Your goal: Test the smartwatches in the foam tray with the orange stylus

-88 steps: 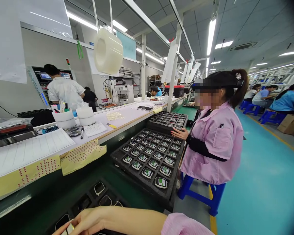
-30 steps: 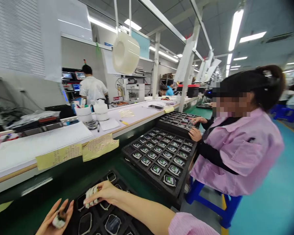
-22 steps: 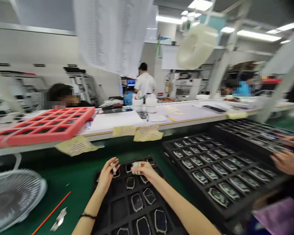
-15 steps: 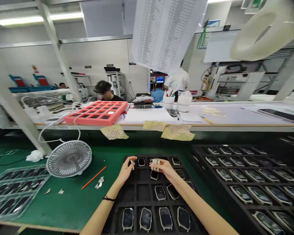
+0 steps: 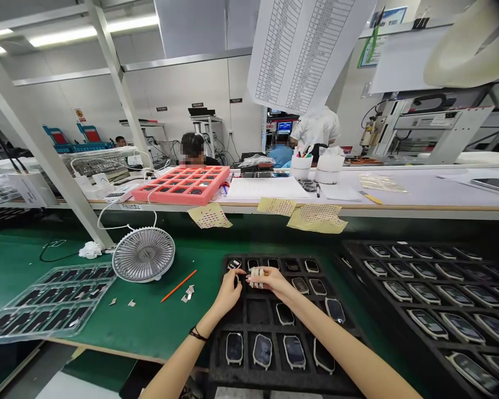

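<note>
Over the far left part of a black foam tray (image 5: 258, 354), my two hands come close together. Thumb and index finger of my left hand (image 5: 229, 289) are bent into a pinch, just in front of a watch with a lit screen (image 5: 234, 264). Pale finger covers (image 5: 258, 276) wrap the fingers of my right hand (image 5: 273, 280), which is also closed. Something small and dark lies between the fingertips; its kind is too small to tell. Several watch faces with pale frames, such as this watch (image 5: 294, 352), sit in the tray's pockets below my right forearm.
A second black tray (image 5: 393, 327) of watches stands to the right. On the left are a grey fan (image 5: 144, 255), an orange stick (image 5: 178, 285), small paper scraps (image 5: 188, 293) and a clear plastic tray (image 5: 45, 327). A red foam tray (image 5: 183, 194) rests on the shelf; people are beyond.
The view has shifted left and down. My left hand has moved closer to my right hand, and a white scrap seen at its fingers no longer shows. The far-left watch's lit screen is now visible.
</note>
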Available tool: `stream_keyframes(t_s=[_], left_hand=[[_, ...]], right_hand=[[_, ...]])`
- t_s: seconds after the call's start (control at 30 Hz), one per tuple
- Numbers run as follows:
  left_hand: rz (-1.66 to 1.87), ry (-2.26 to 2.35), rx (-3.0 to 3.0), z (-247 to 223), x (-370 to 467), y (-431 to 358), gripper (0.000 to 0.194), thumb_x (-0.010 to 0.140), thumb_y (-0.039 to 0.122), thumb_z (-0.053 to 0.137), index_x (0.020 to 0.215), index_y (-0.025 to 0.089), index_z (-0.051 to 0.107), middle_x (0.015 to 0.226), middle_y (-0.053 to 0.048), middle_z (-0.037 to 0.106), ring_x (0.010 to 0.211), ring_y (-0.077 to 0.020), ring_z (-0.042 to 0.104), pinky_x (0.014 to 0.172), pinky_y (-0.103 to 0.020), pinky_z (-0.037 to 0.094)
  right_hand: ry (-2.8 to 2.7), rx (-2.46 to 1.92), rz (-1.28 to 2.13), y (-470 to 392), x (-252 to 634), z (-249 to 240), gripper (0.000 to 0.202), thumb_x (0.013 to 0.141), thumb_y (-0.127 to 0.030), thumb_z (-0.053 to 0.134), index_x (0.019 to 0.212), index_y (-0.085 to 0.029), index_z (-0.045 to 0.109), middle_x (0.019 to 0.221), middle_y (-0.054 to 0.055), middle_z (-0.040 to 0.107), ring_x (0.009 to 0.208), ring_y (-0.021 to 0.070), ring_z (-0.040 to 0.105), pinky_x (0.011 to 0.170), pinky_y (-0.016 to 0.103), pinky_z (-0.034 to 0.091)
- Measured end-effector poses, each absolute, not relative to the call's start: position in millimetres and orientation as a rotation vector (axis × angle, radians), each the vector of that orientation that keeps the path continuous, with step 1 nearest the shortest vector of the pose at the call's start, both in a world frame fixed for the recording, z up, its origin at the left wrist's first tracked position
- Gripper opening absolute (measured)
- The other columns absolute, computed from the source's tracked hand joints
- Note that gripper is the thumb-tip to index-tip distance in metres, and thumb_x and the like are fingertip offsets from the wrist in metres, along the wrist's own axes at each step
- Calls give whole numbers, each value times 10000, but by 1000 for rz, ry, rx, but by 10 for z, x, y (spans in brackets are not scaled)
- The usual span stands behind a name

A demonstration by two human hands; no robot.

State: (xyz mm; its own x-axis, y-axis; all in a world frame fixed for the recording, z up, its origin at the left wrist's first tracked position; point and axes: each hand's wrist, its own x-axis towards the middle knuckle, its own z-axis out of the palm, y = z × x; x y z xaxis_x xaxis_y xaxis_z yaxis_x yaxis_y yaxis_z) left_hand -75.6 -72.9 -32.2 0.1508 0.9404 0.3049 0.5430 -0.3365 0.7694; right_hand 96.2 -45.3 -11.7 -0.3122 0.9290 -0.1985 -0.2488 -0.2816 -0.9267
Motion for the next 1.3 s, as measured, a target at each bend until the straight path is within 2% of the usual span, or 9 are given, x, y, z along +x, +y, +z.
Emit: stream_keyframes(t_s=[0.23, 0.3, 0.47, 0.67, 0.77, 0.9, 1.03, 1.2, 1.3], left_hand=[[1013, 1240, 2170, -46, -764, -933, 601, 750, 121, 572, 1327, 210, 431, 1395, -112, 452, 1313, -272, 374, 1124, -502, 219], [975, 1075, 2181, 32, -769, -955, 622, 774, 175, 605, 1359, 235, 402, 1414, -96, 441, 1310, -249, 390, 1106, -446, 293], [1038, 1013, 2109, 123, -797, -945, 488, 745, 223, 687, 1216, 216, 561, 1239, -89, 608, 1144, -241, 560, 1003, -381, 427], [1032, 1170, 2202, 111, -1039, -1119, 510, 699, 240, 746, 1185, 245, 593, 1174, -69, 644, 1098, -244, 573, 961, -379, 450], [881, 1232, 2235, 42, -1180, -1245, 512, 696, 218, 750, 1184, 249, 596, 1145, -64, 656, 1070, -243, 580, 934, -373, 466], [806, 1286, 2259, 24, -1200, -1320, 491, 715, 282, 750, 1179, 241, 595, 1143, -72, 656, 1066, -247, 581, 927, -374, 462], [753, 1263, 2410, 91, -966, -1299, 513, 702, 402, 755, 1158, 224, 600, 1096, -83, 676, 1013, -257, 603, 871, -378, 455], [608, 1224, 2598, -17, -633, -1274, 561, 699, 444, 751, 1175, 205, 576, 1112, -79, 671, 1011, -256, 607, 871, -393, 443], [552, 1232, 2662, -91, -572, -1300, 422, 801, 405, 668, 1163, 204, 587, 1172, -81, 642, 1056, -249, 586, 908, -402, 430]], right_hand=[[-1115, -946, 1829, -502, 1003, -50, 445, 394, -307, 892, 764, -136, 713, 707, 71, 725, 715, 242, 706, 729, 366, 529], [-1156, -907, 1868, -541, 992, -21, 435, 415, -309, 885, 774, -133, 714, 723, 77, 725, 722, 243, 706, 721, 361, 530], [-1229, -840, 1898, -665, 917, 20, 463, 490, -366, 850, 864, -135, 703, 794, 86, 721, 734, 221, 694, 698, 337, 533], [-1280, -967, 1681, -615, 877, -30, 471, 804, -537, 509, 1053, -154, 624, 790, 92, 712, 710, 216, 700, 708, 385, 538], [-1386, -1087, 1463, -530, 850, -107, 458, 857, -491, 413, 1032, -131, 636, 774, 100, 702, 738, 234, 695, 768, 415, 513], [-1601, -1180, 1226, -506, 775, -176, 316, 853, -341, 473, 965, -148, 696, 987, 103, 673, 1029, 247, 605, 985, 407, 375], [-1805, -1266, 1108, -543, 773, -158, 361, 784, -172, 556, 1132, -139, 646, 1166, 132, 614, 1181, 279, 509, 1037, 424, 322], [-1960, -1303, 974, -669, 1041, 50, 291, 813, -111, 508, 1044, -121, 684, 1076, 155, 626, 1127, 297, 533, 1025, 443, 341], [-1966, -1250, 888, -970, 1236, 397, 260, 860, -176, 492, 1046, -182, 672, 1073, 119, 614, 1111, 279, 525, 1013, 443, 357]])
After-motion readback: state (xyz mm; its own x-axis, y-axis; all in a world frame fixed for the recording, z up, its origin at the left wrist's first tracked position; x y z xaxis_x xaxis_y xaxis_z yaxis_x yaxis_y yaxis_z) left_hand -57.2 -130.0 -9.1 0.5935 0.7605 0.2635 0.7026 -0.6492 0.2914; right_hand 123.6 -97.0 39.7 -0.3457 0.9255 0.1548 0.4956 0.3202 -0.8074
